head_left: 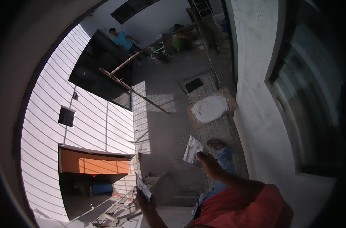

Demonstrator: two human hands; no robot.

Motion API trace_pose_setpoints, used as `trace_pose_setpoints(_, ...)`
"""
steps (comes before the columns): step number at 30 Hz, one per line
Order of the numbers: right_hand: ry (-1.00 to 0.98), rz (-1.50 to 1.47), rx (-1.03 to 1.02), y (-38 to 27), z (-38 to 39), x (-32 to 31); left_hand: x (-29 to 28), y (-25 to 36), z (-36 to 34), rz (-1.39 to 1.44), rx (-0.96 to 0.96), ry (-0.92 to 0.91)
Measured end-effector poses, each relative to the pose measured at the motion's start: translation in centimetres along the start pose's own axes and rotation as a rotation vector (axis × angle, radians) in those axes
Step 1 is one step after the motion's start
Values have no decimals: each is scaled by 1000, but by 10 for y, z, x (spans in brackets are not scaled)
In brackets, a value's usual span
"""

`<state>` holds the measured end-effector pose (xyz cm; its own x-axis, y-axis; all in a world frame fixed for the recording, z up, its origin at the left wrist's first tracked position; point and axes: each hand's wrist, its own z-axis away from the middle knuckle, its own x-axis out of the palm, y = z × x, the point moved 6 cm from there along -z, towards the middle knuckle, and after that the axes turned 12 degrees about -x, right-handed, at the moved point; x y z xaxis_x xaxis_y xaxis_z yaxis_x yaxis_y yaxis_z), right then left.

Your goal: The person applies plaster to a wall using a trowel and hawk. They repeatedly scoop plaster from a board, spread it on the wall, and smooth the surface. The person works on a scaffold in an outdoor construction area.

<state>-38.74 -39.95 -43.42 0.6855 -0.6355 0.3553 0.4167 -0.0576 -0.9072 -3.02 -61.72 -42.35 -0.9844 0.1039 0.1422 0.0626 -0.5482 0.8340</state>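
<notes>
My right hand is closed around a wide putty blade, its flat face smeared with white. Lower and to the left, my left hand grips a second putty blade, seen nearly edge-on and also whitish. Both blades are held up in the air, apart from each other. Beyond my right hand, a heap of white putty lies spread on a brown board on the floor. Small details of my fingers are dark.
A metal ladder leans at lower left, near an opening with an orange panel. Wooden poles slant across the middle. A white wall runs along my right. Far back are one person in blue and another in green.
</notes>
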Motion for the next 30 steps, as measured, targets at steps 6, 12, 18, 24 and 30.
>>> trace_pose_setpoints(6, 238, 198, -1, 53, -1, -61, 37, -18, -45, 419, -132, -122)
trace_pose_setpoints(12, 270, -148, -75, 35, -22, -77, 94, -28, -57, 300, -180, -176)
trace_pose_setpoints(18, 231, 8, 35, 30, -46, -82, 136, -26, -50, -644, 504, -12)
trace_pose_setpoints(24, 242, 114, 119, 25, -73, -95, 164, -64, -115, 259, -78, -186)
trace_pose_setpoints(30, 332, 202, 89, 6, -110, -117, 229, -75, -168, 458, -433, -335)
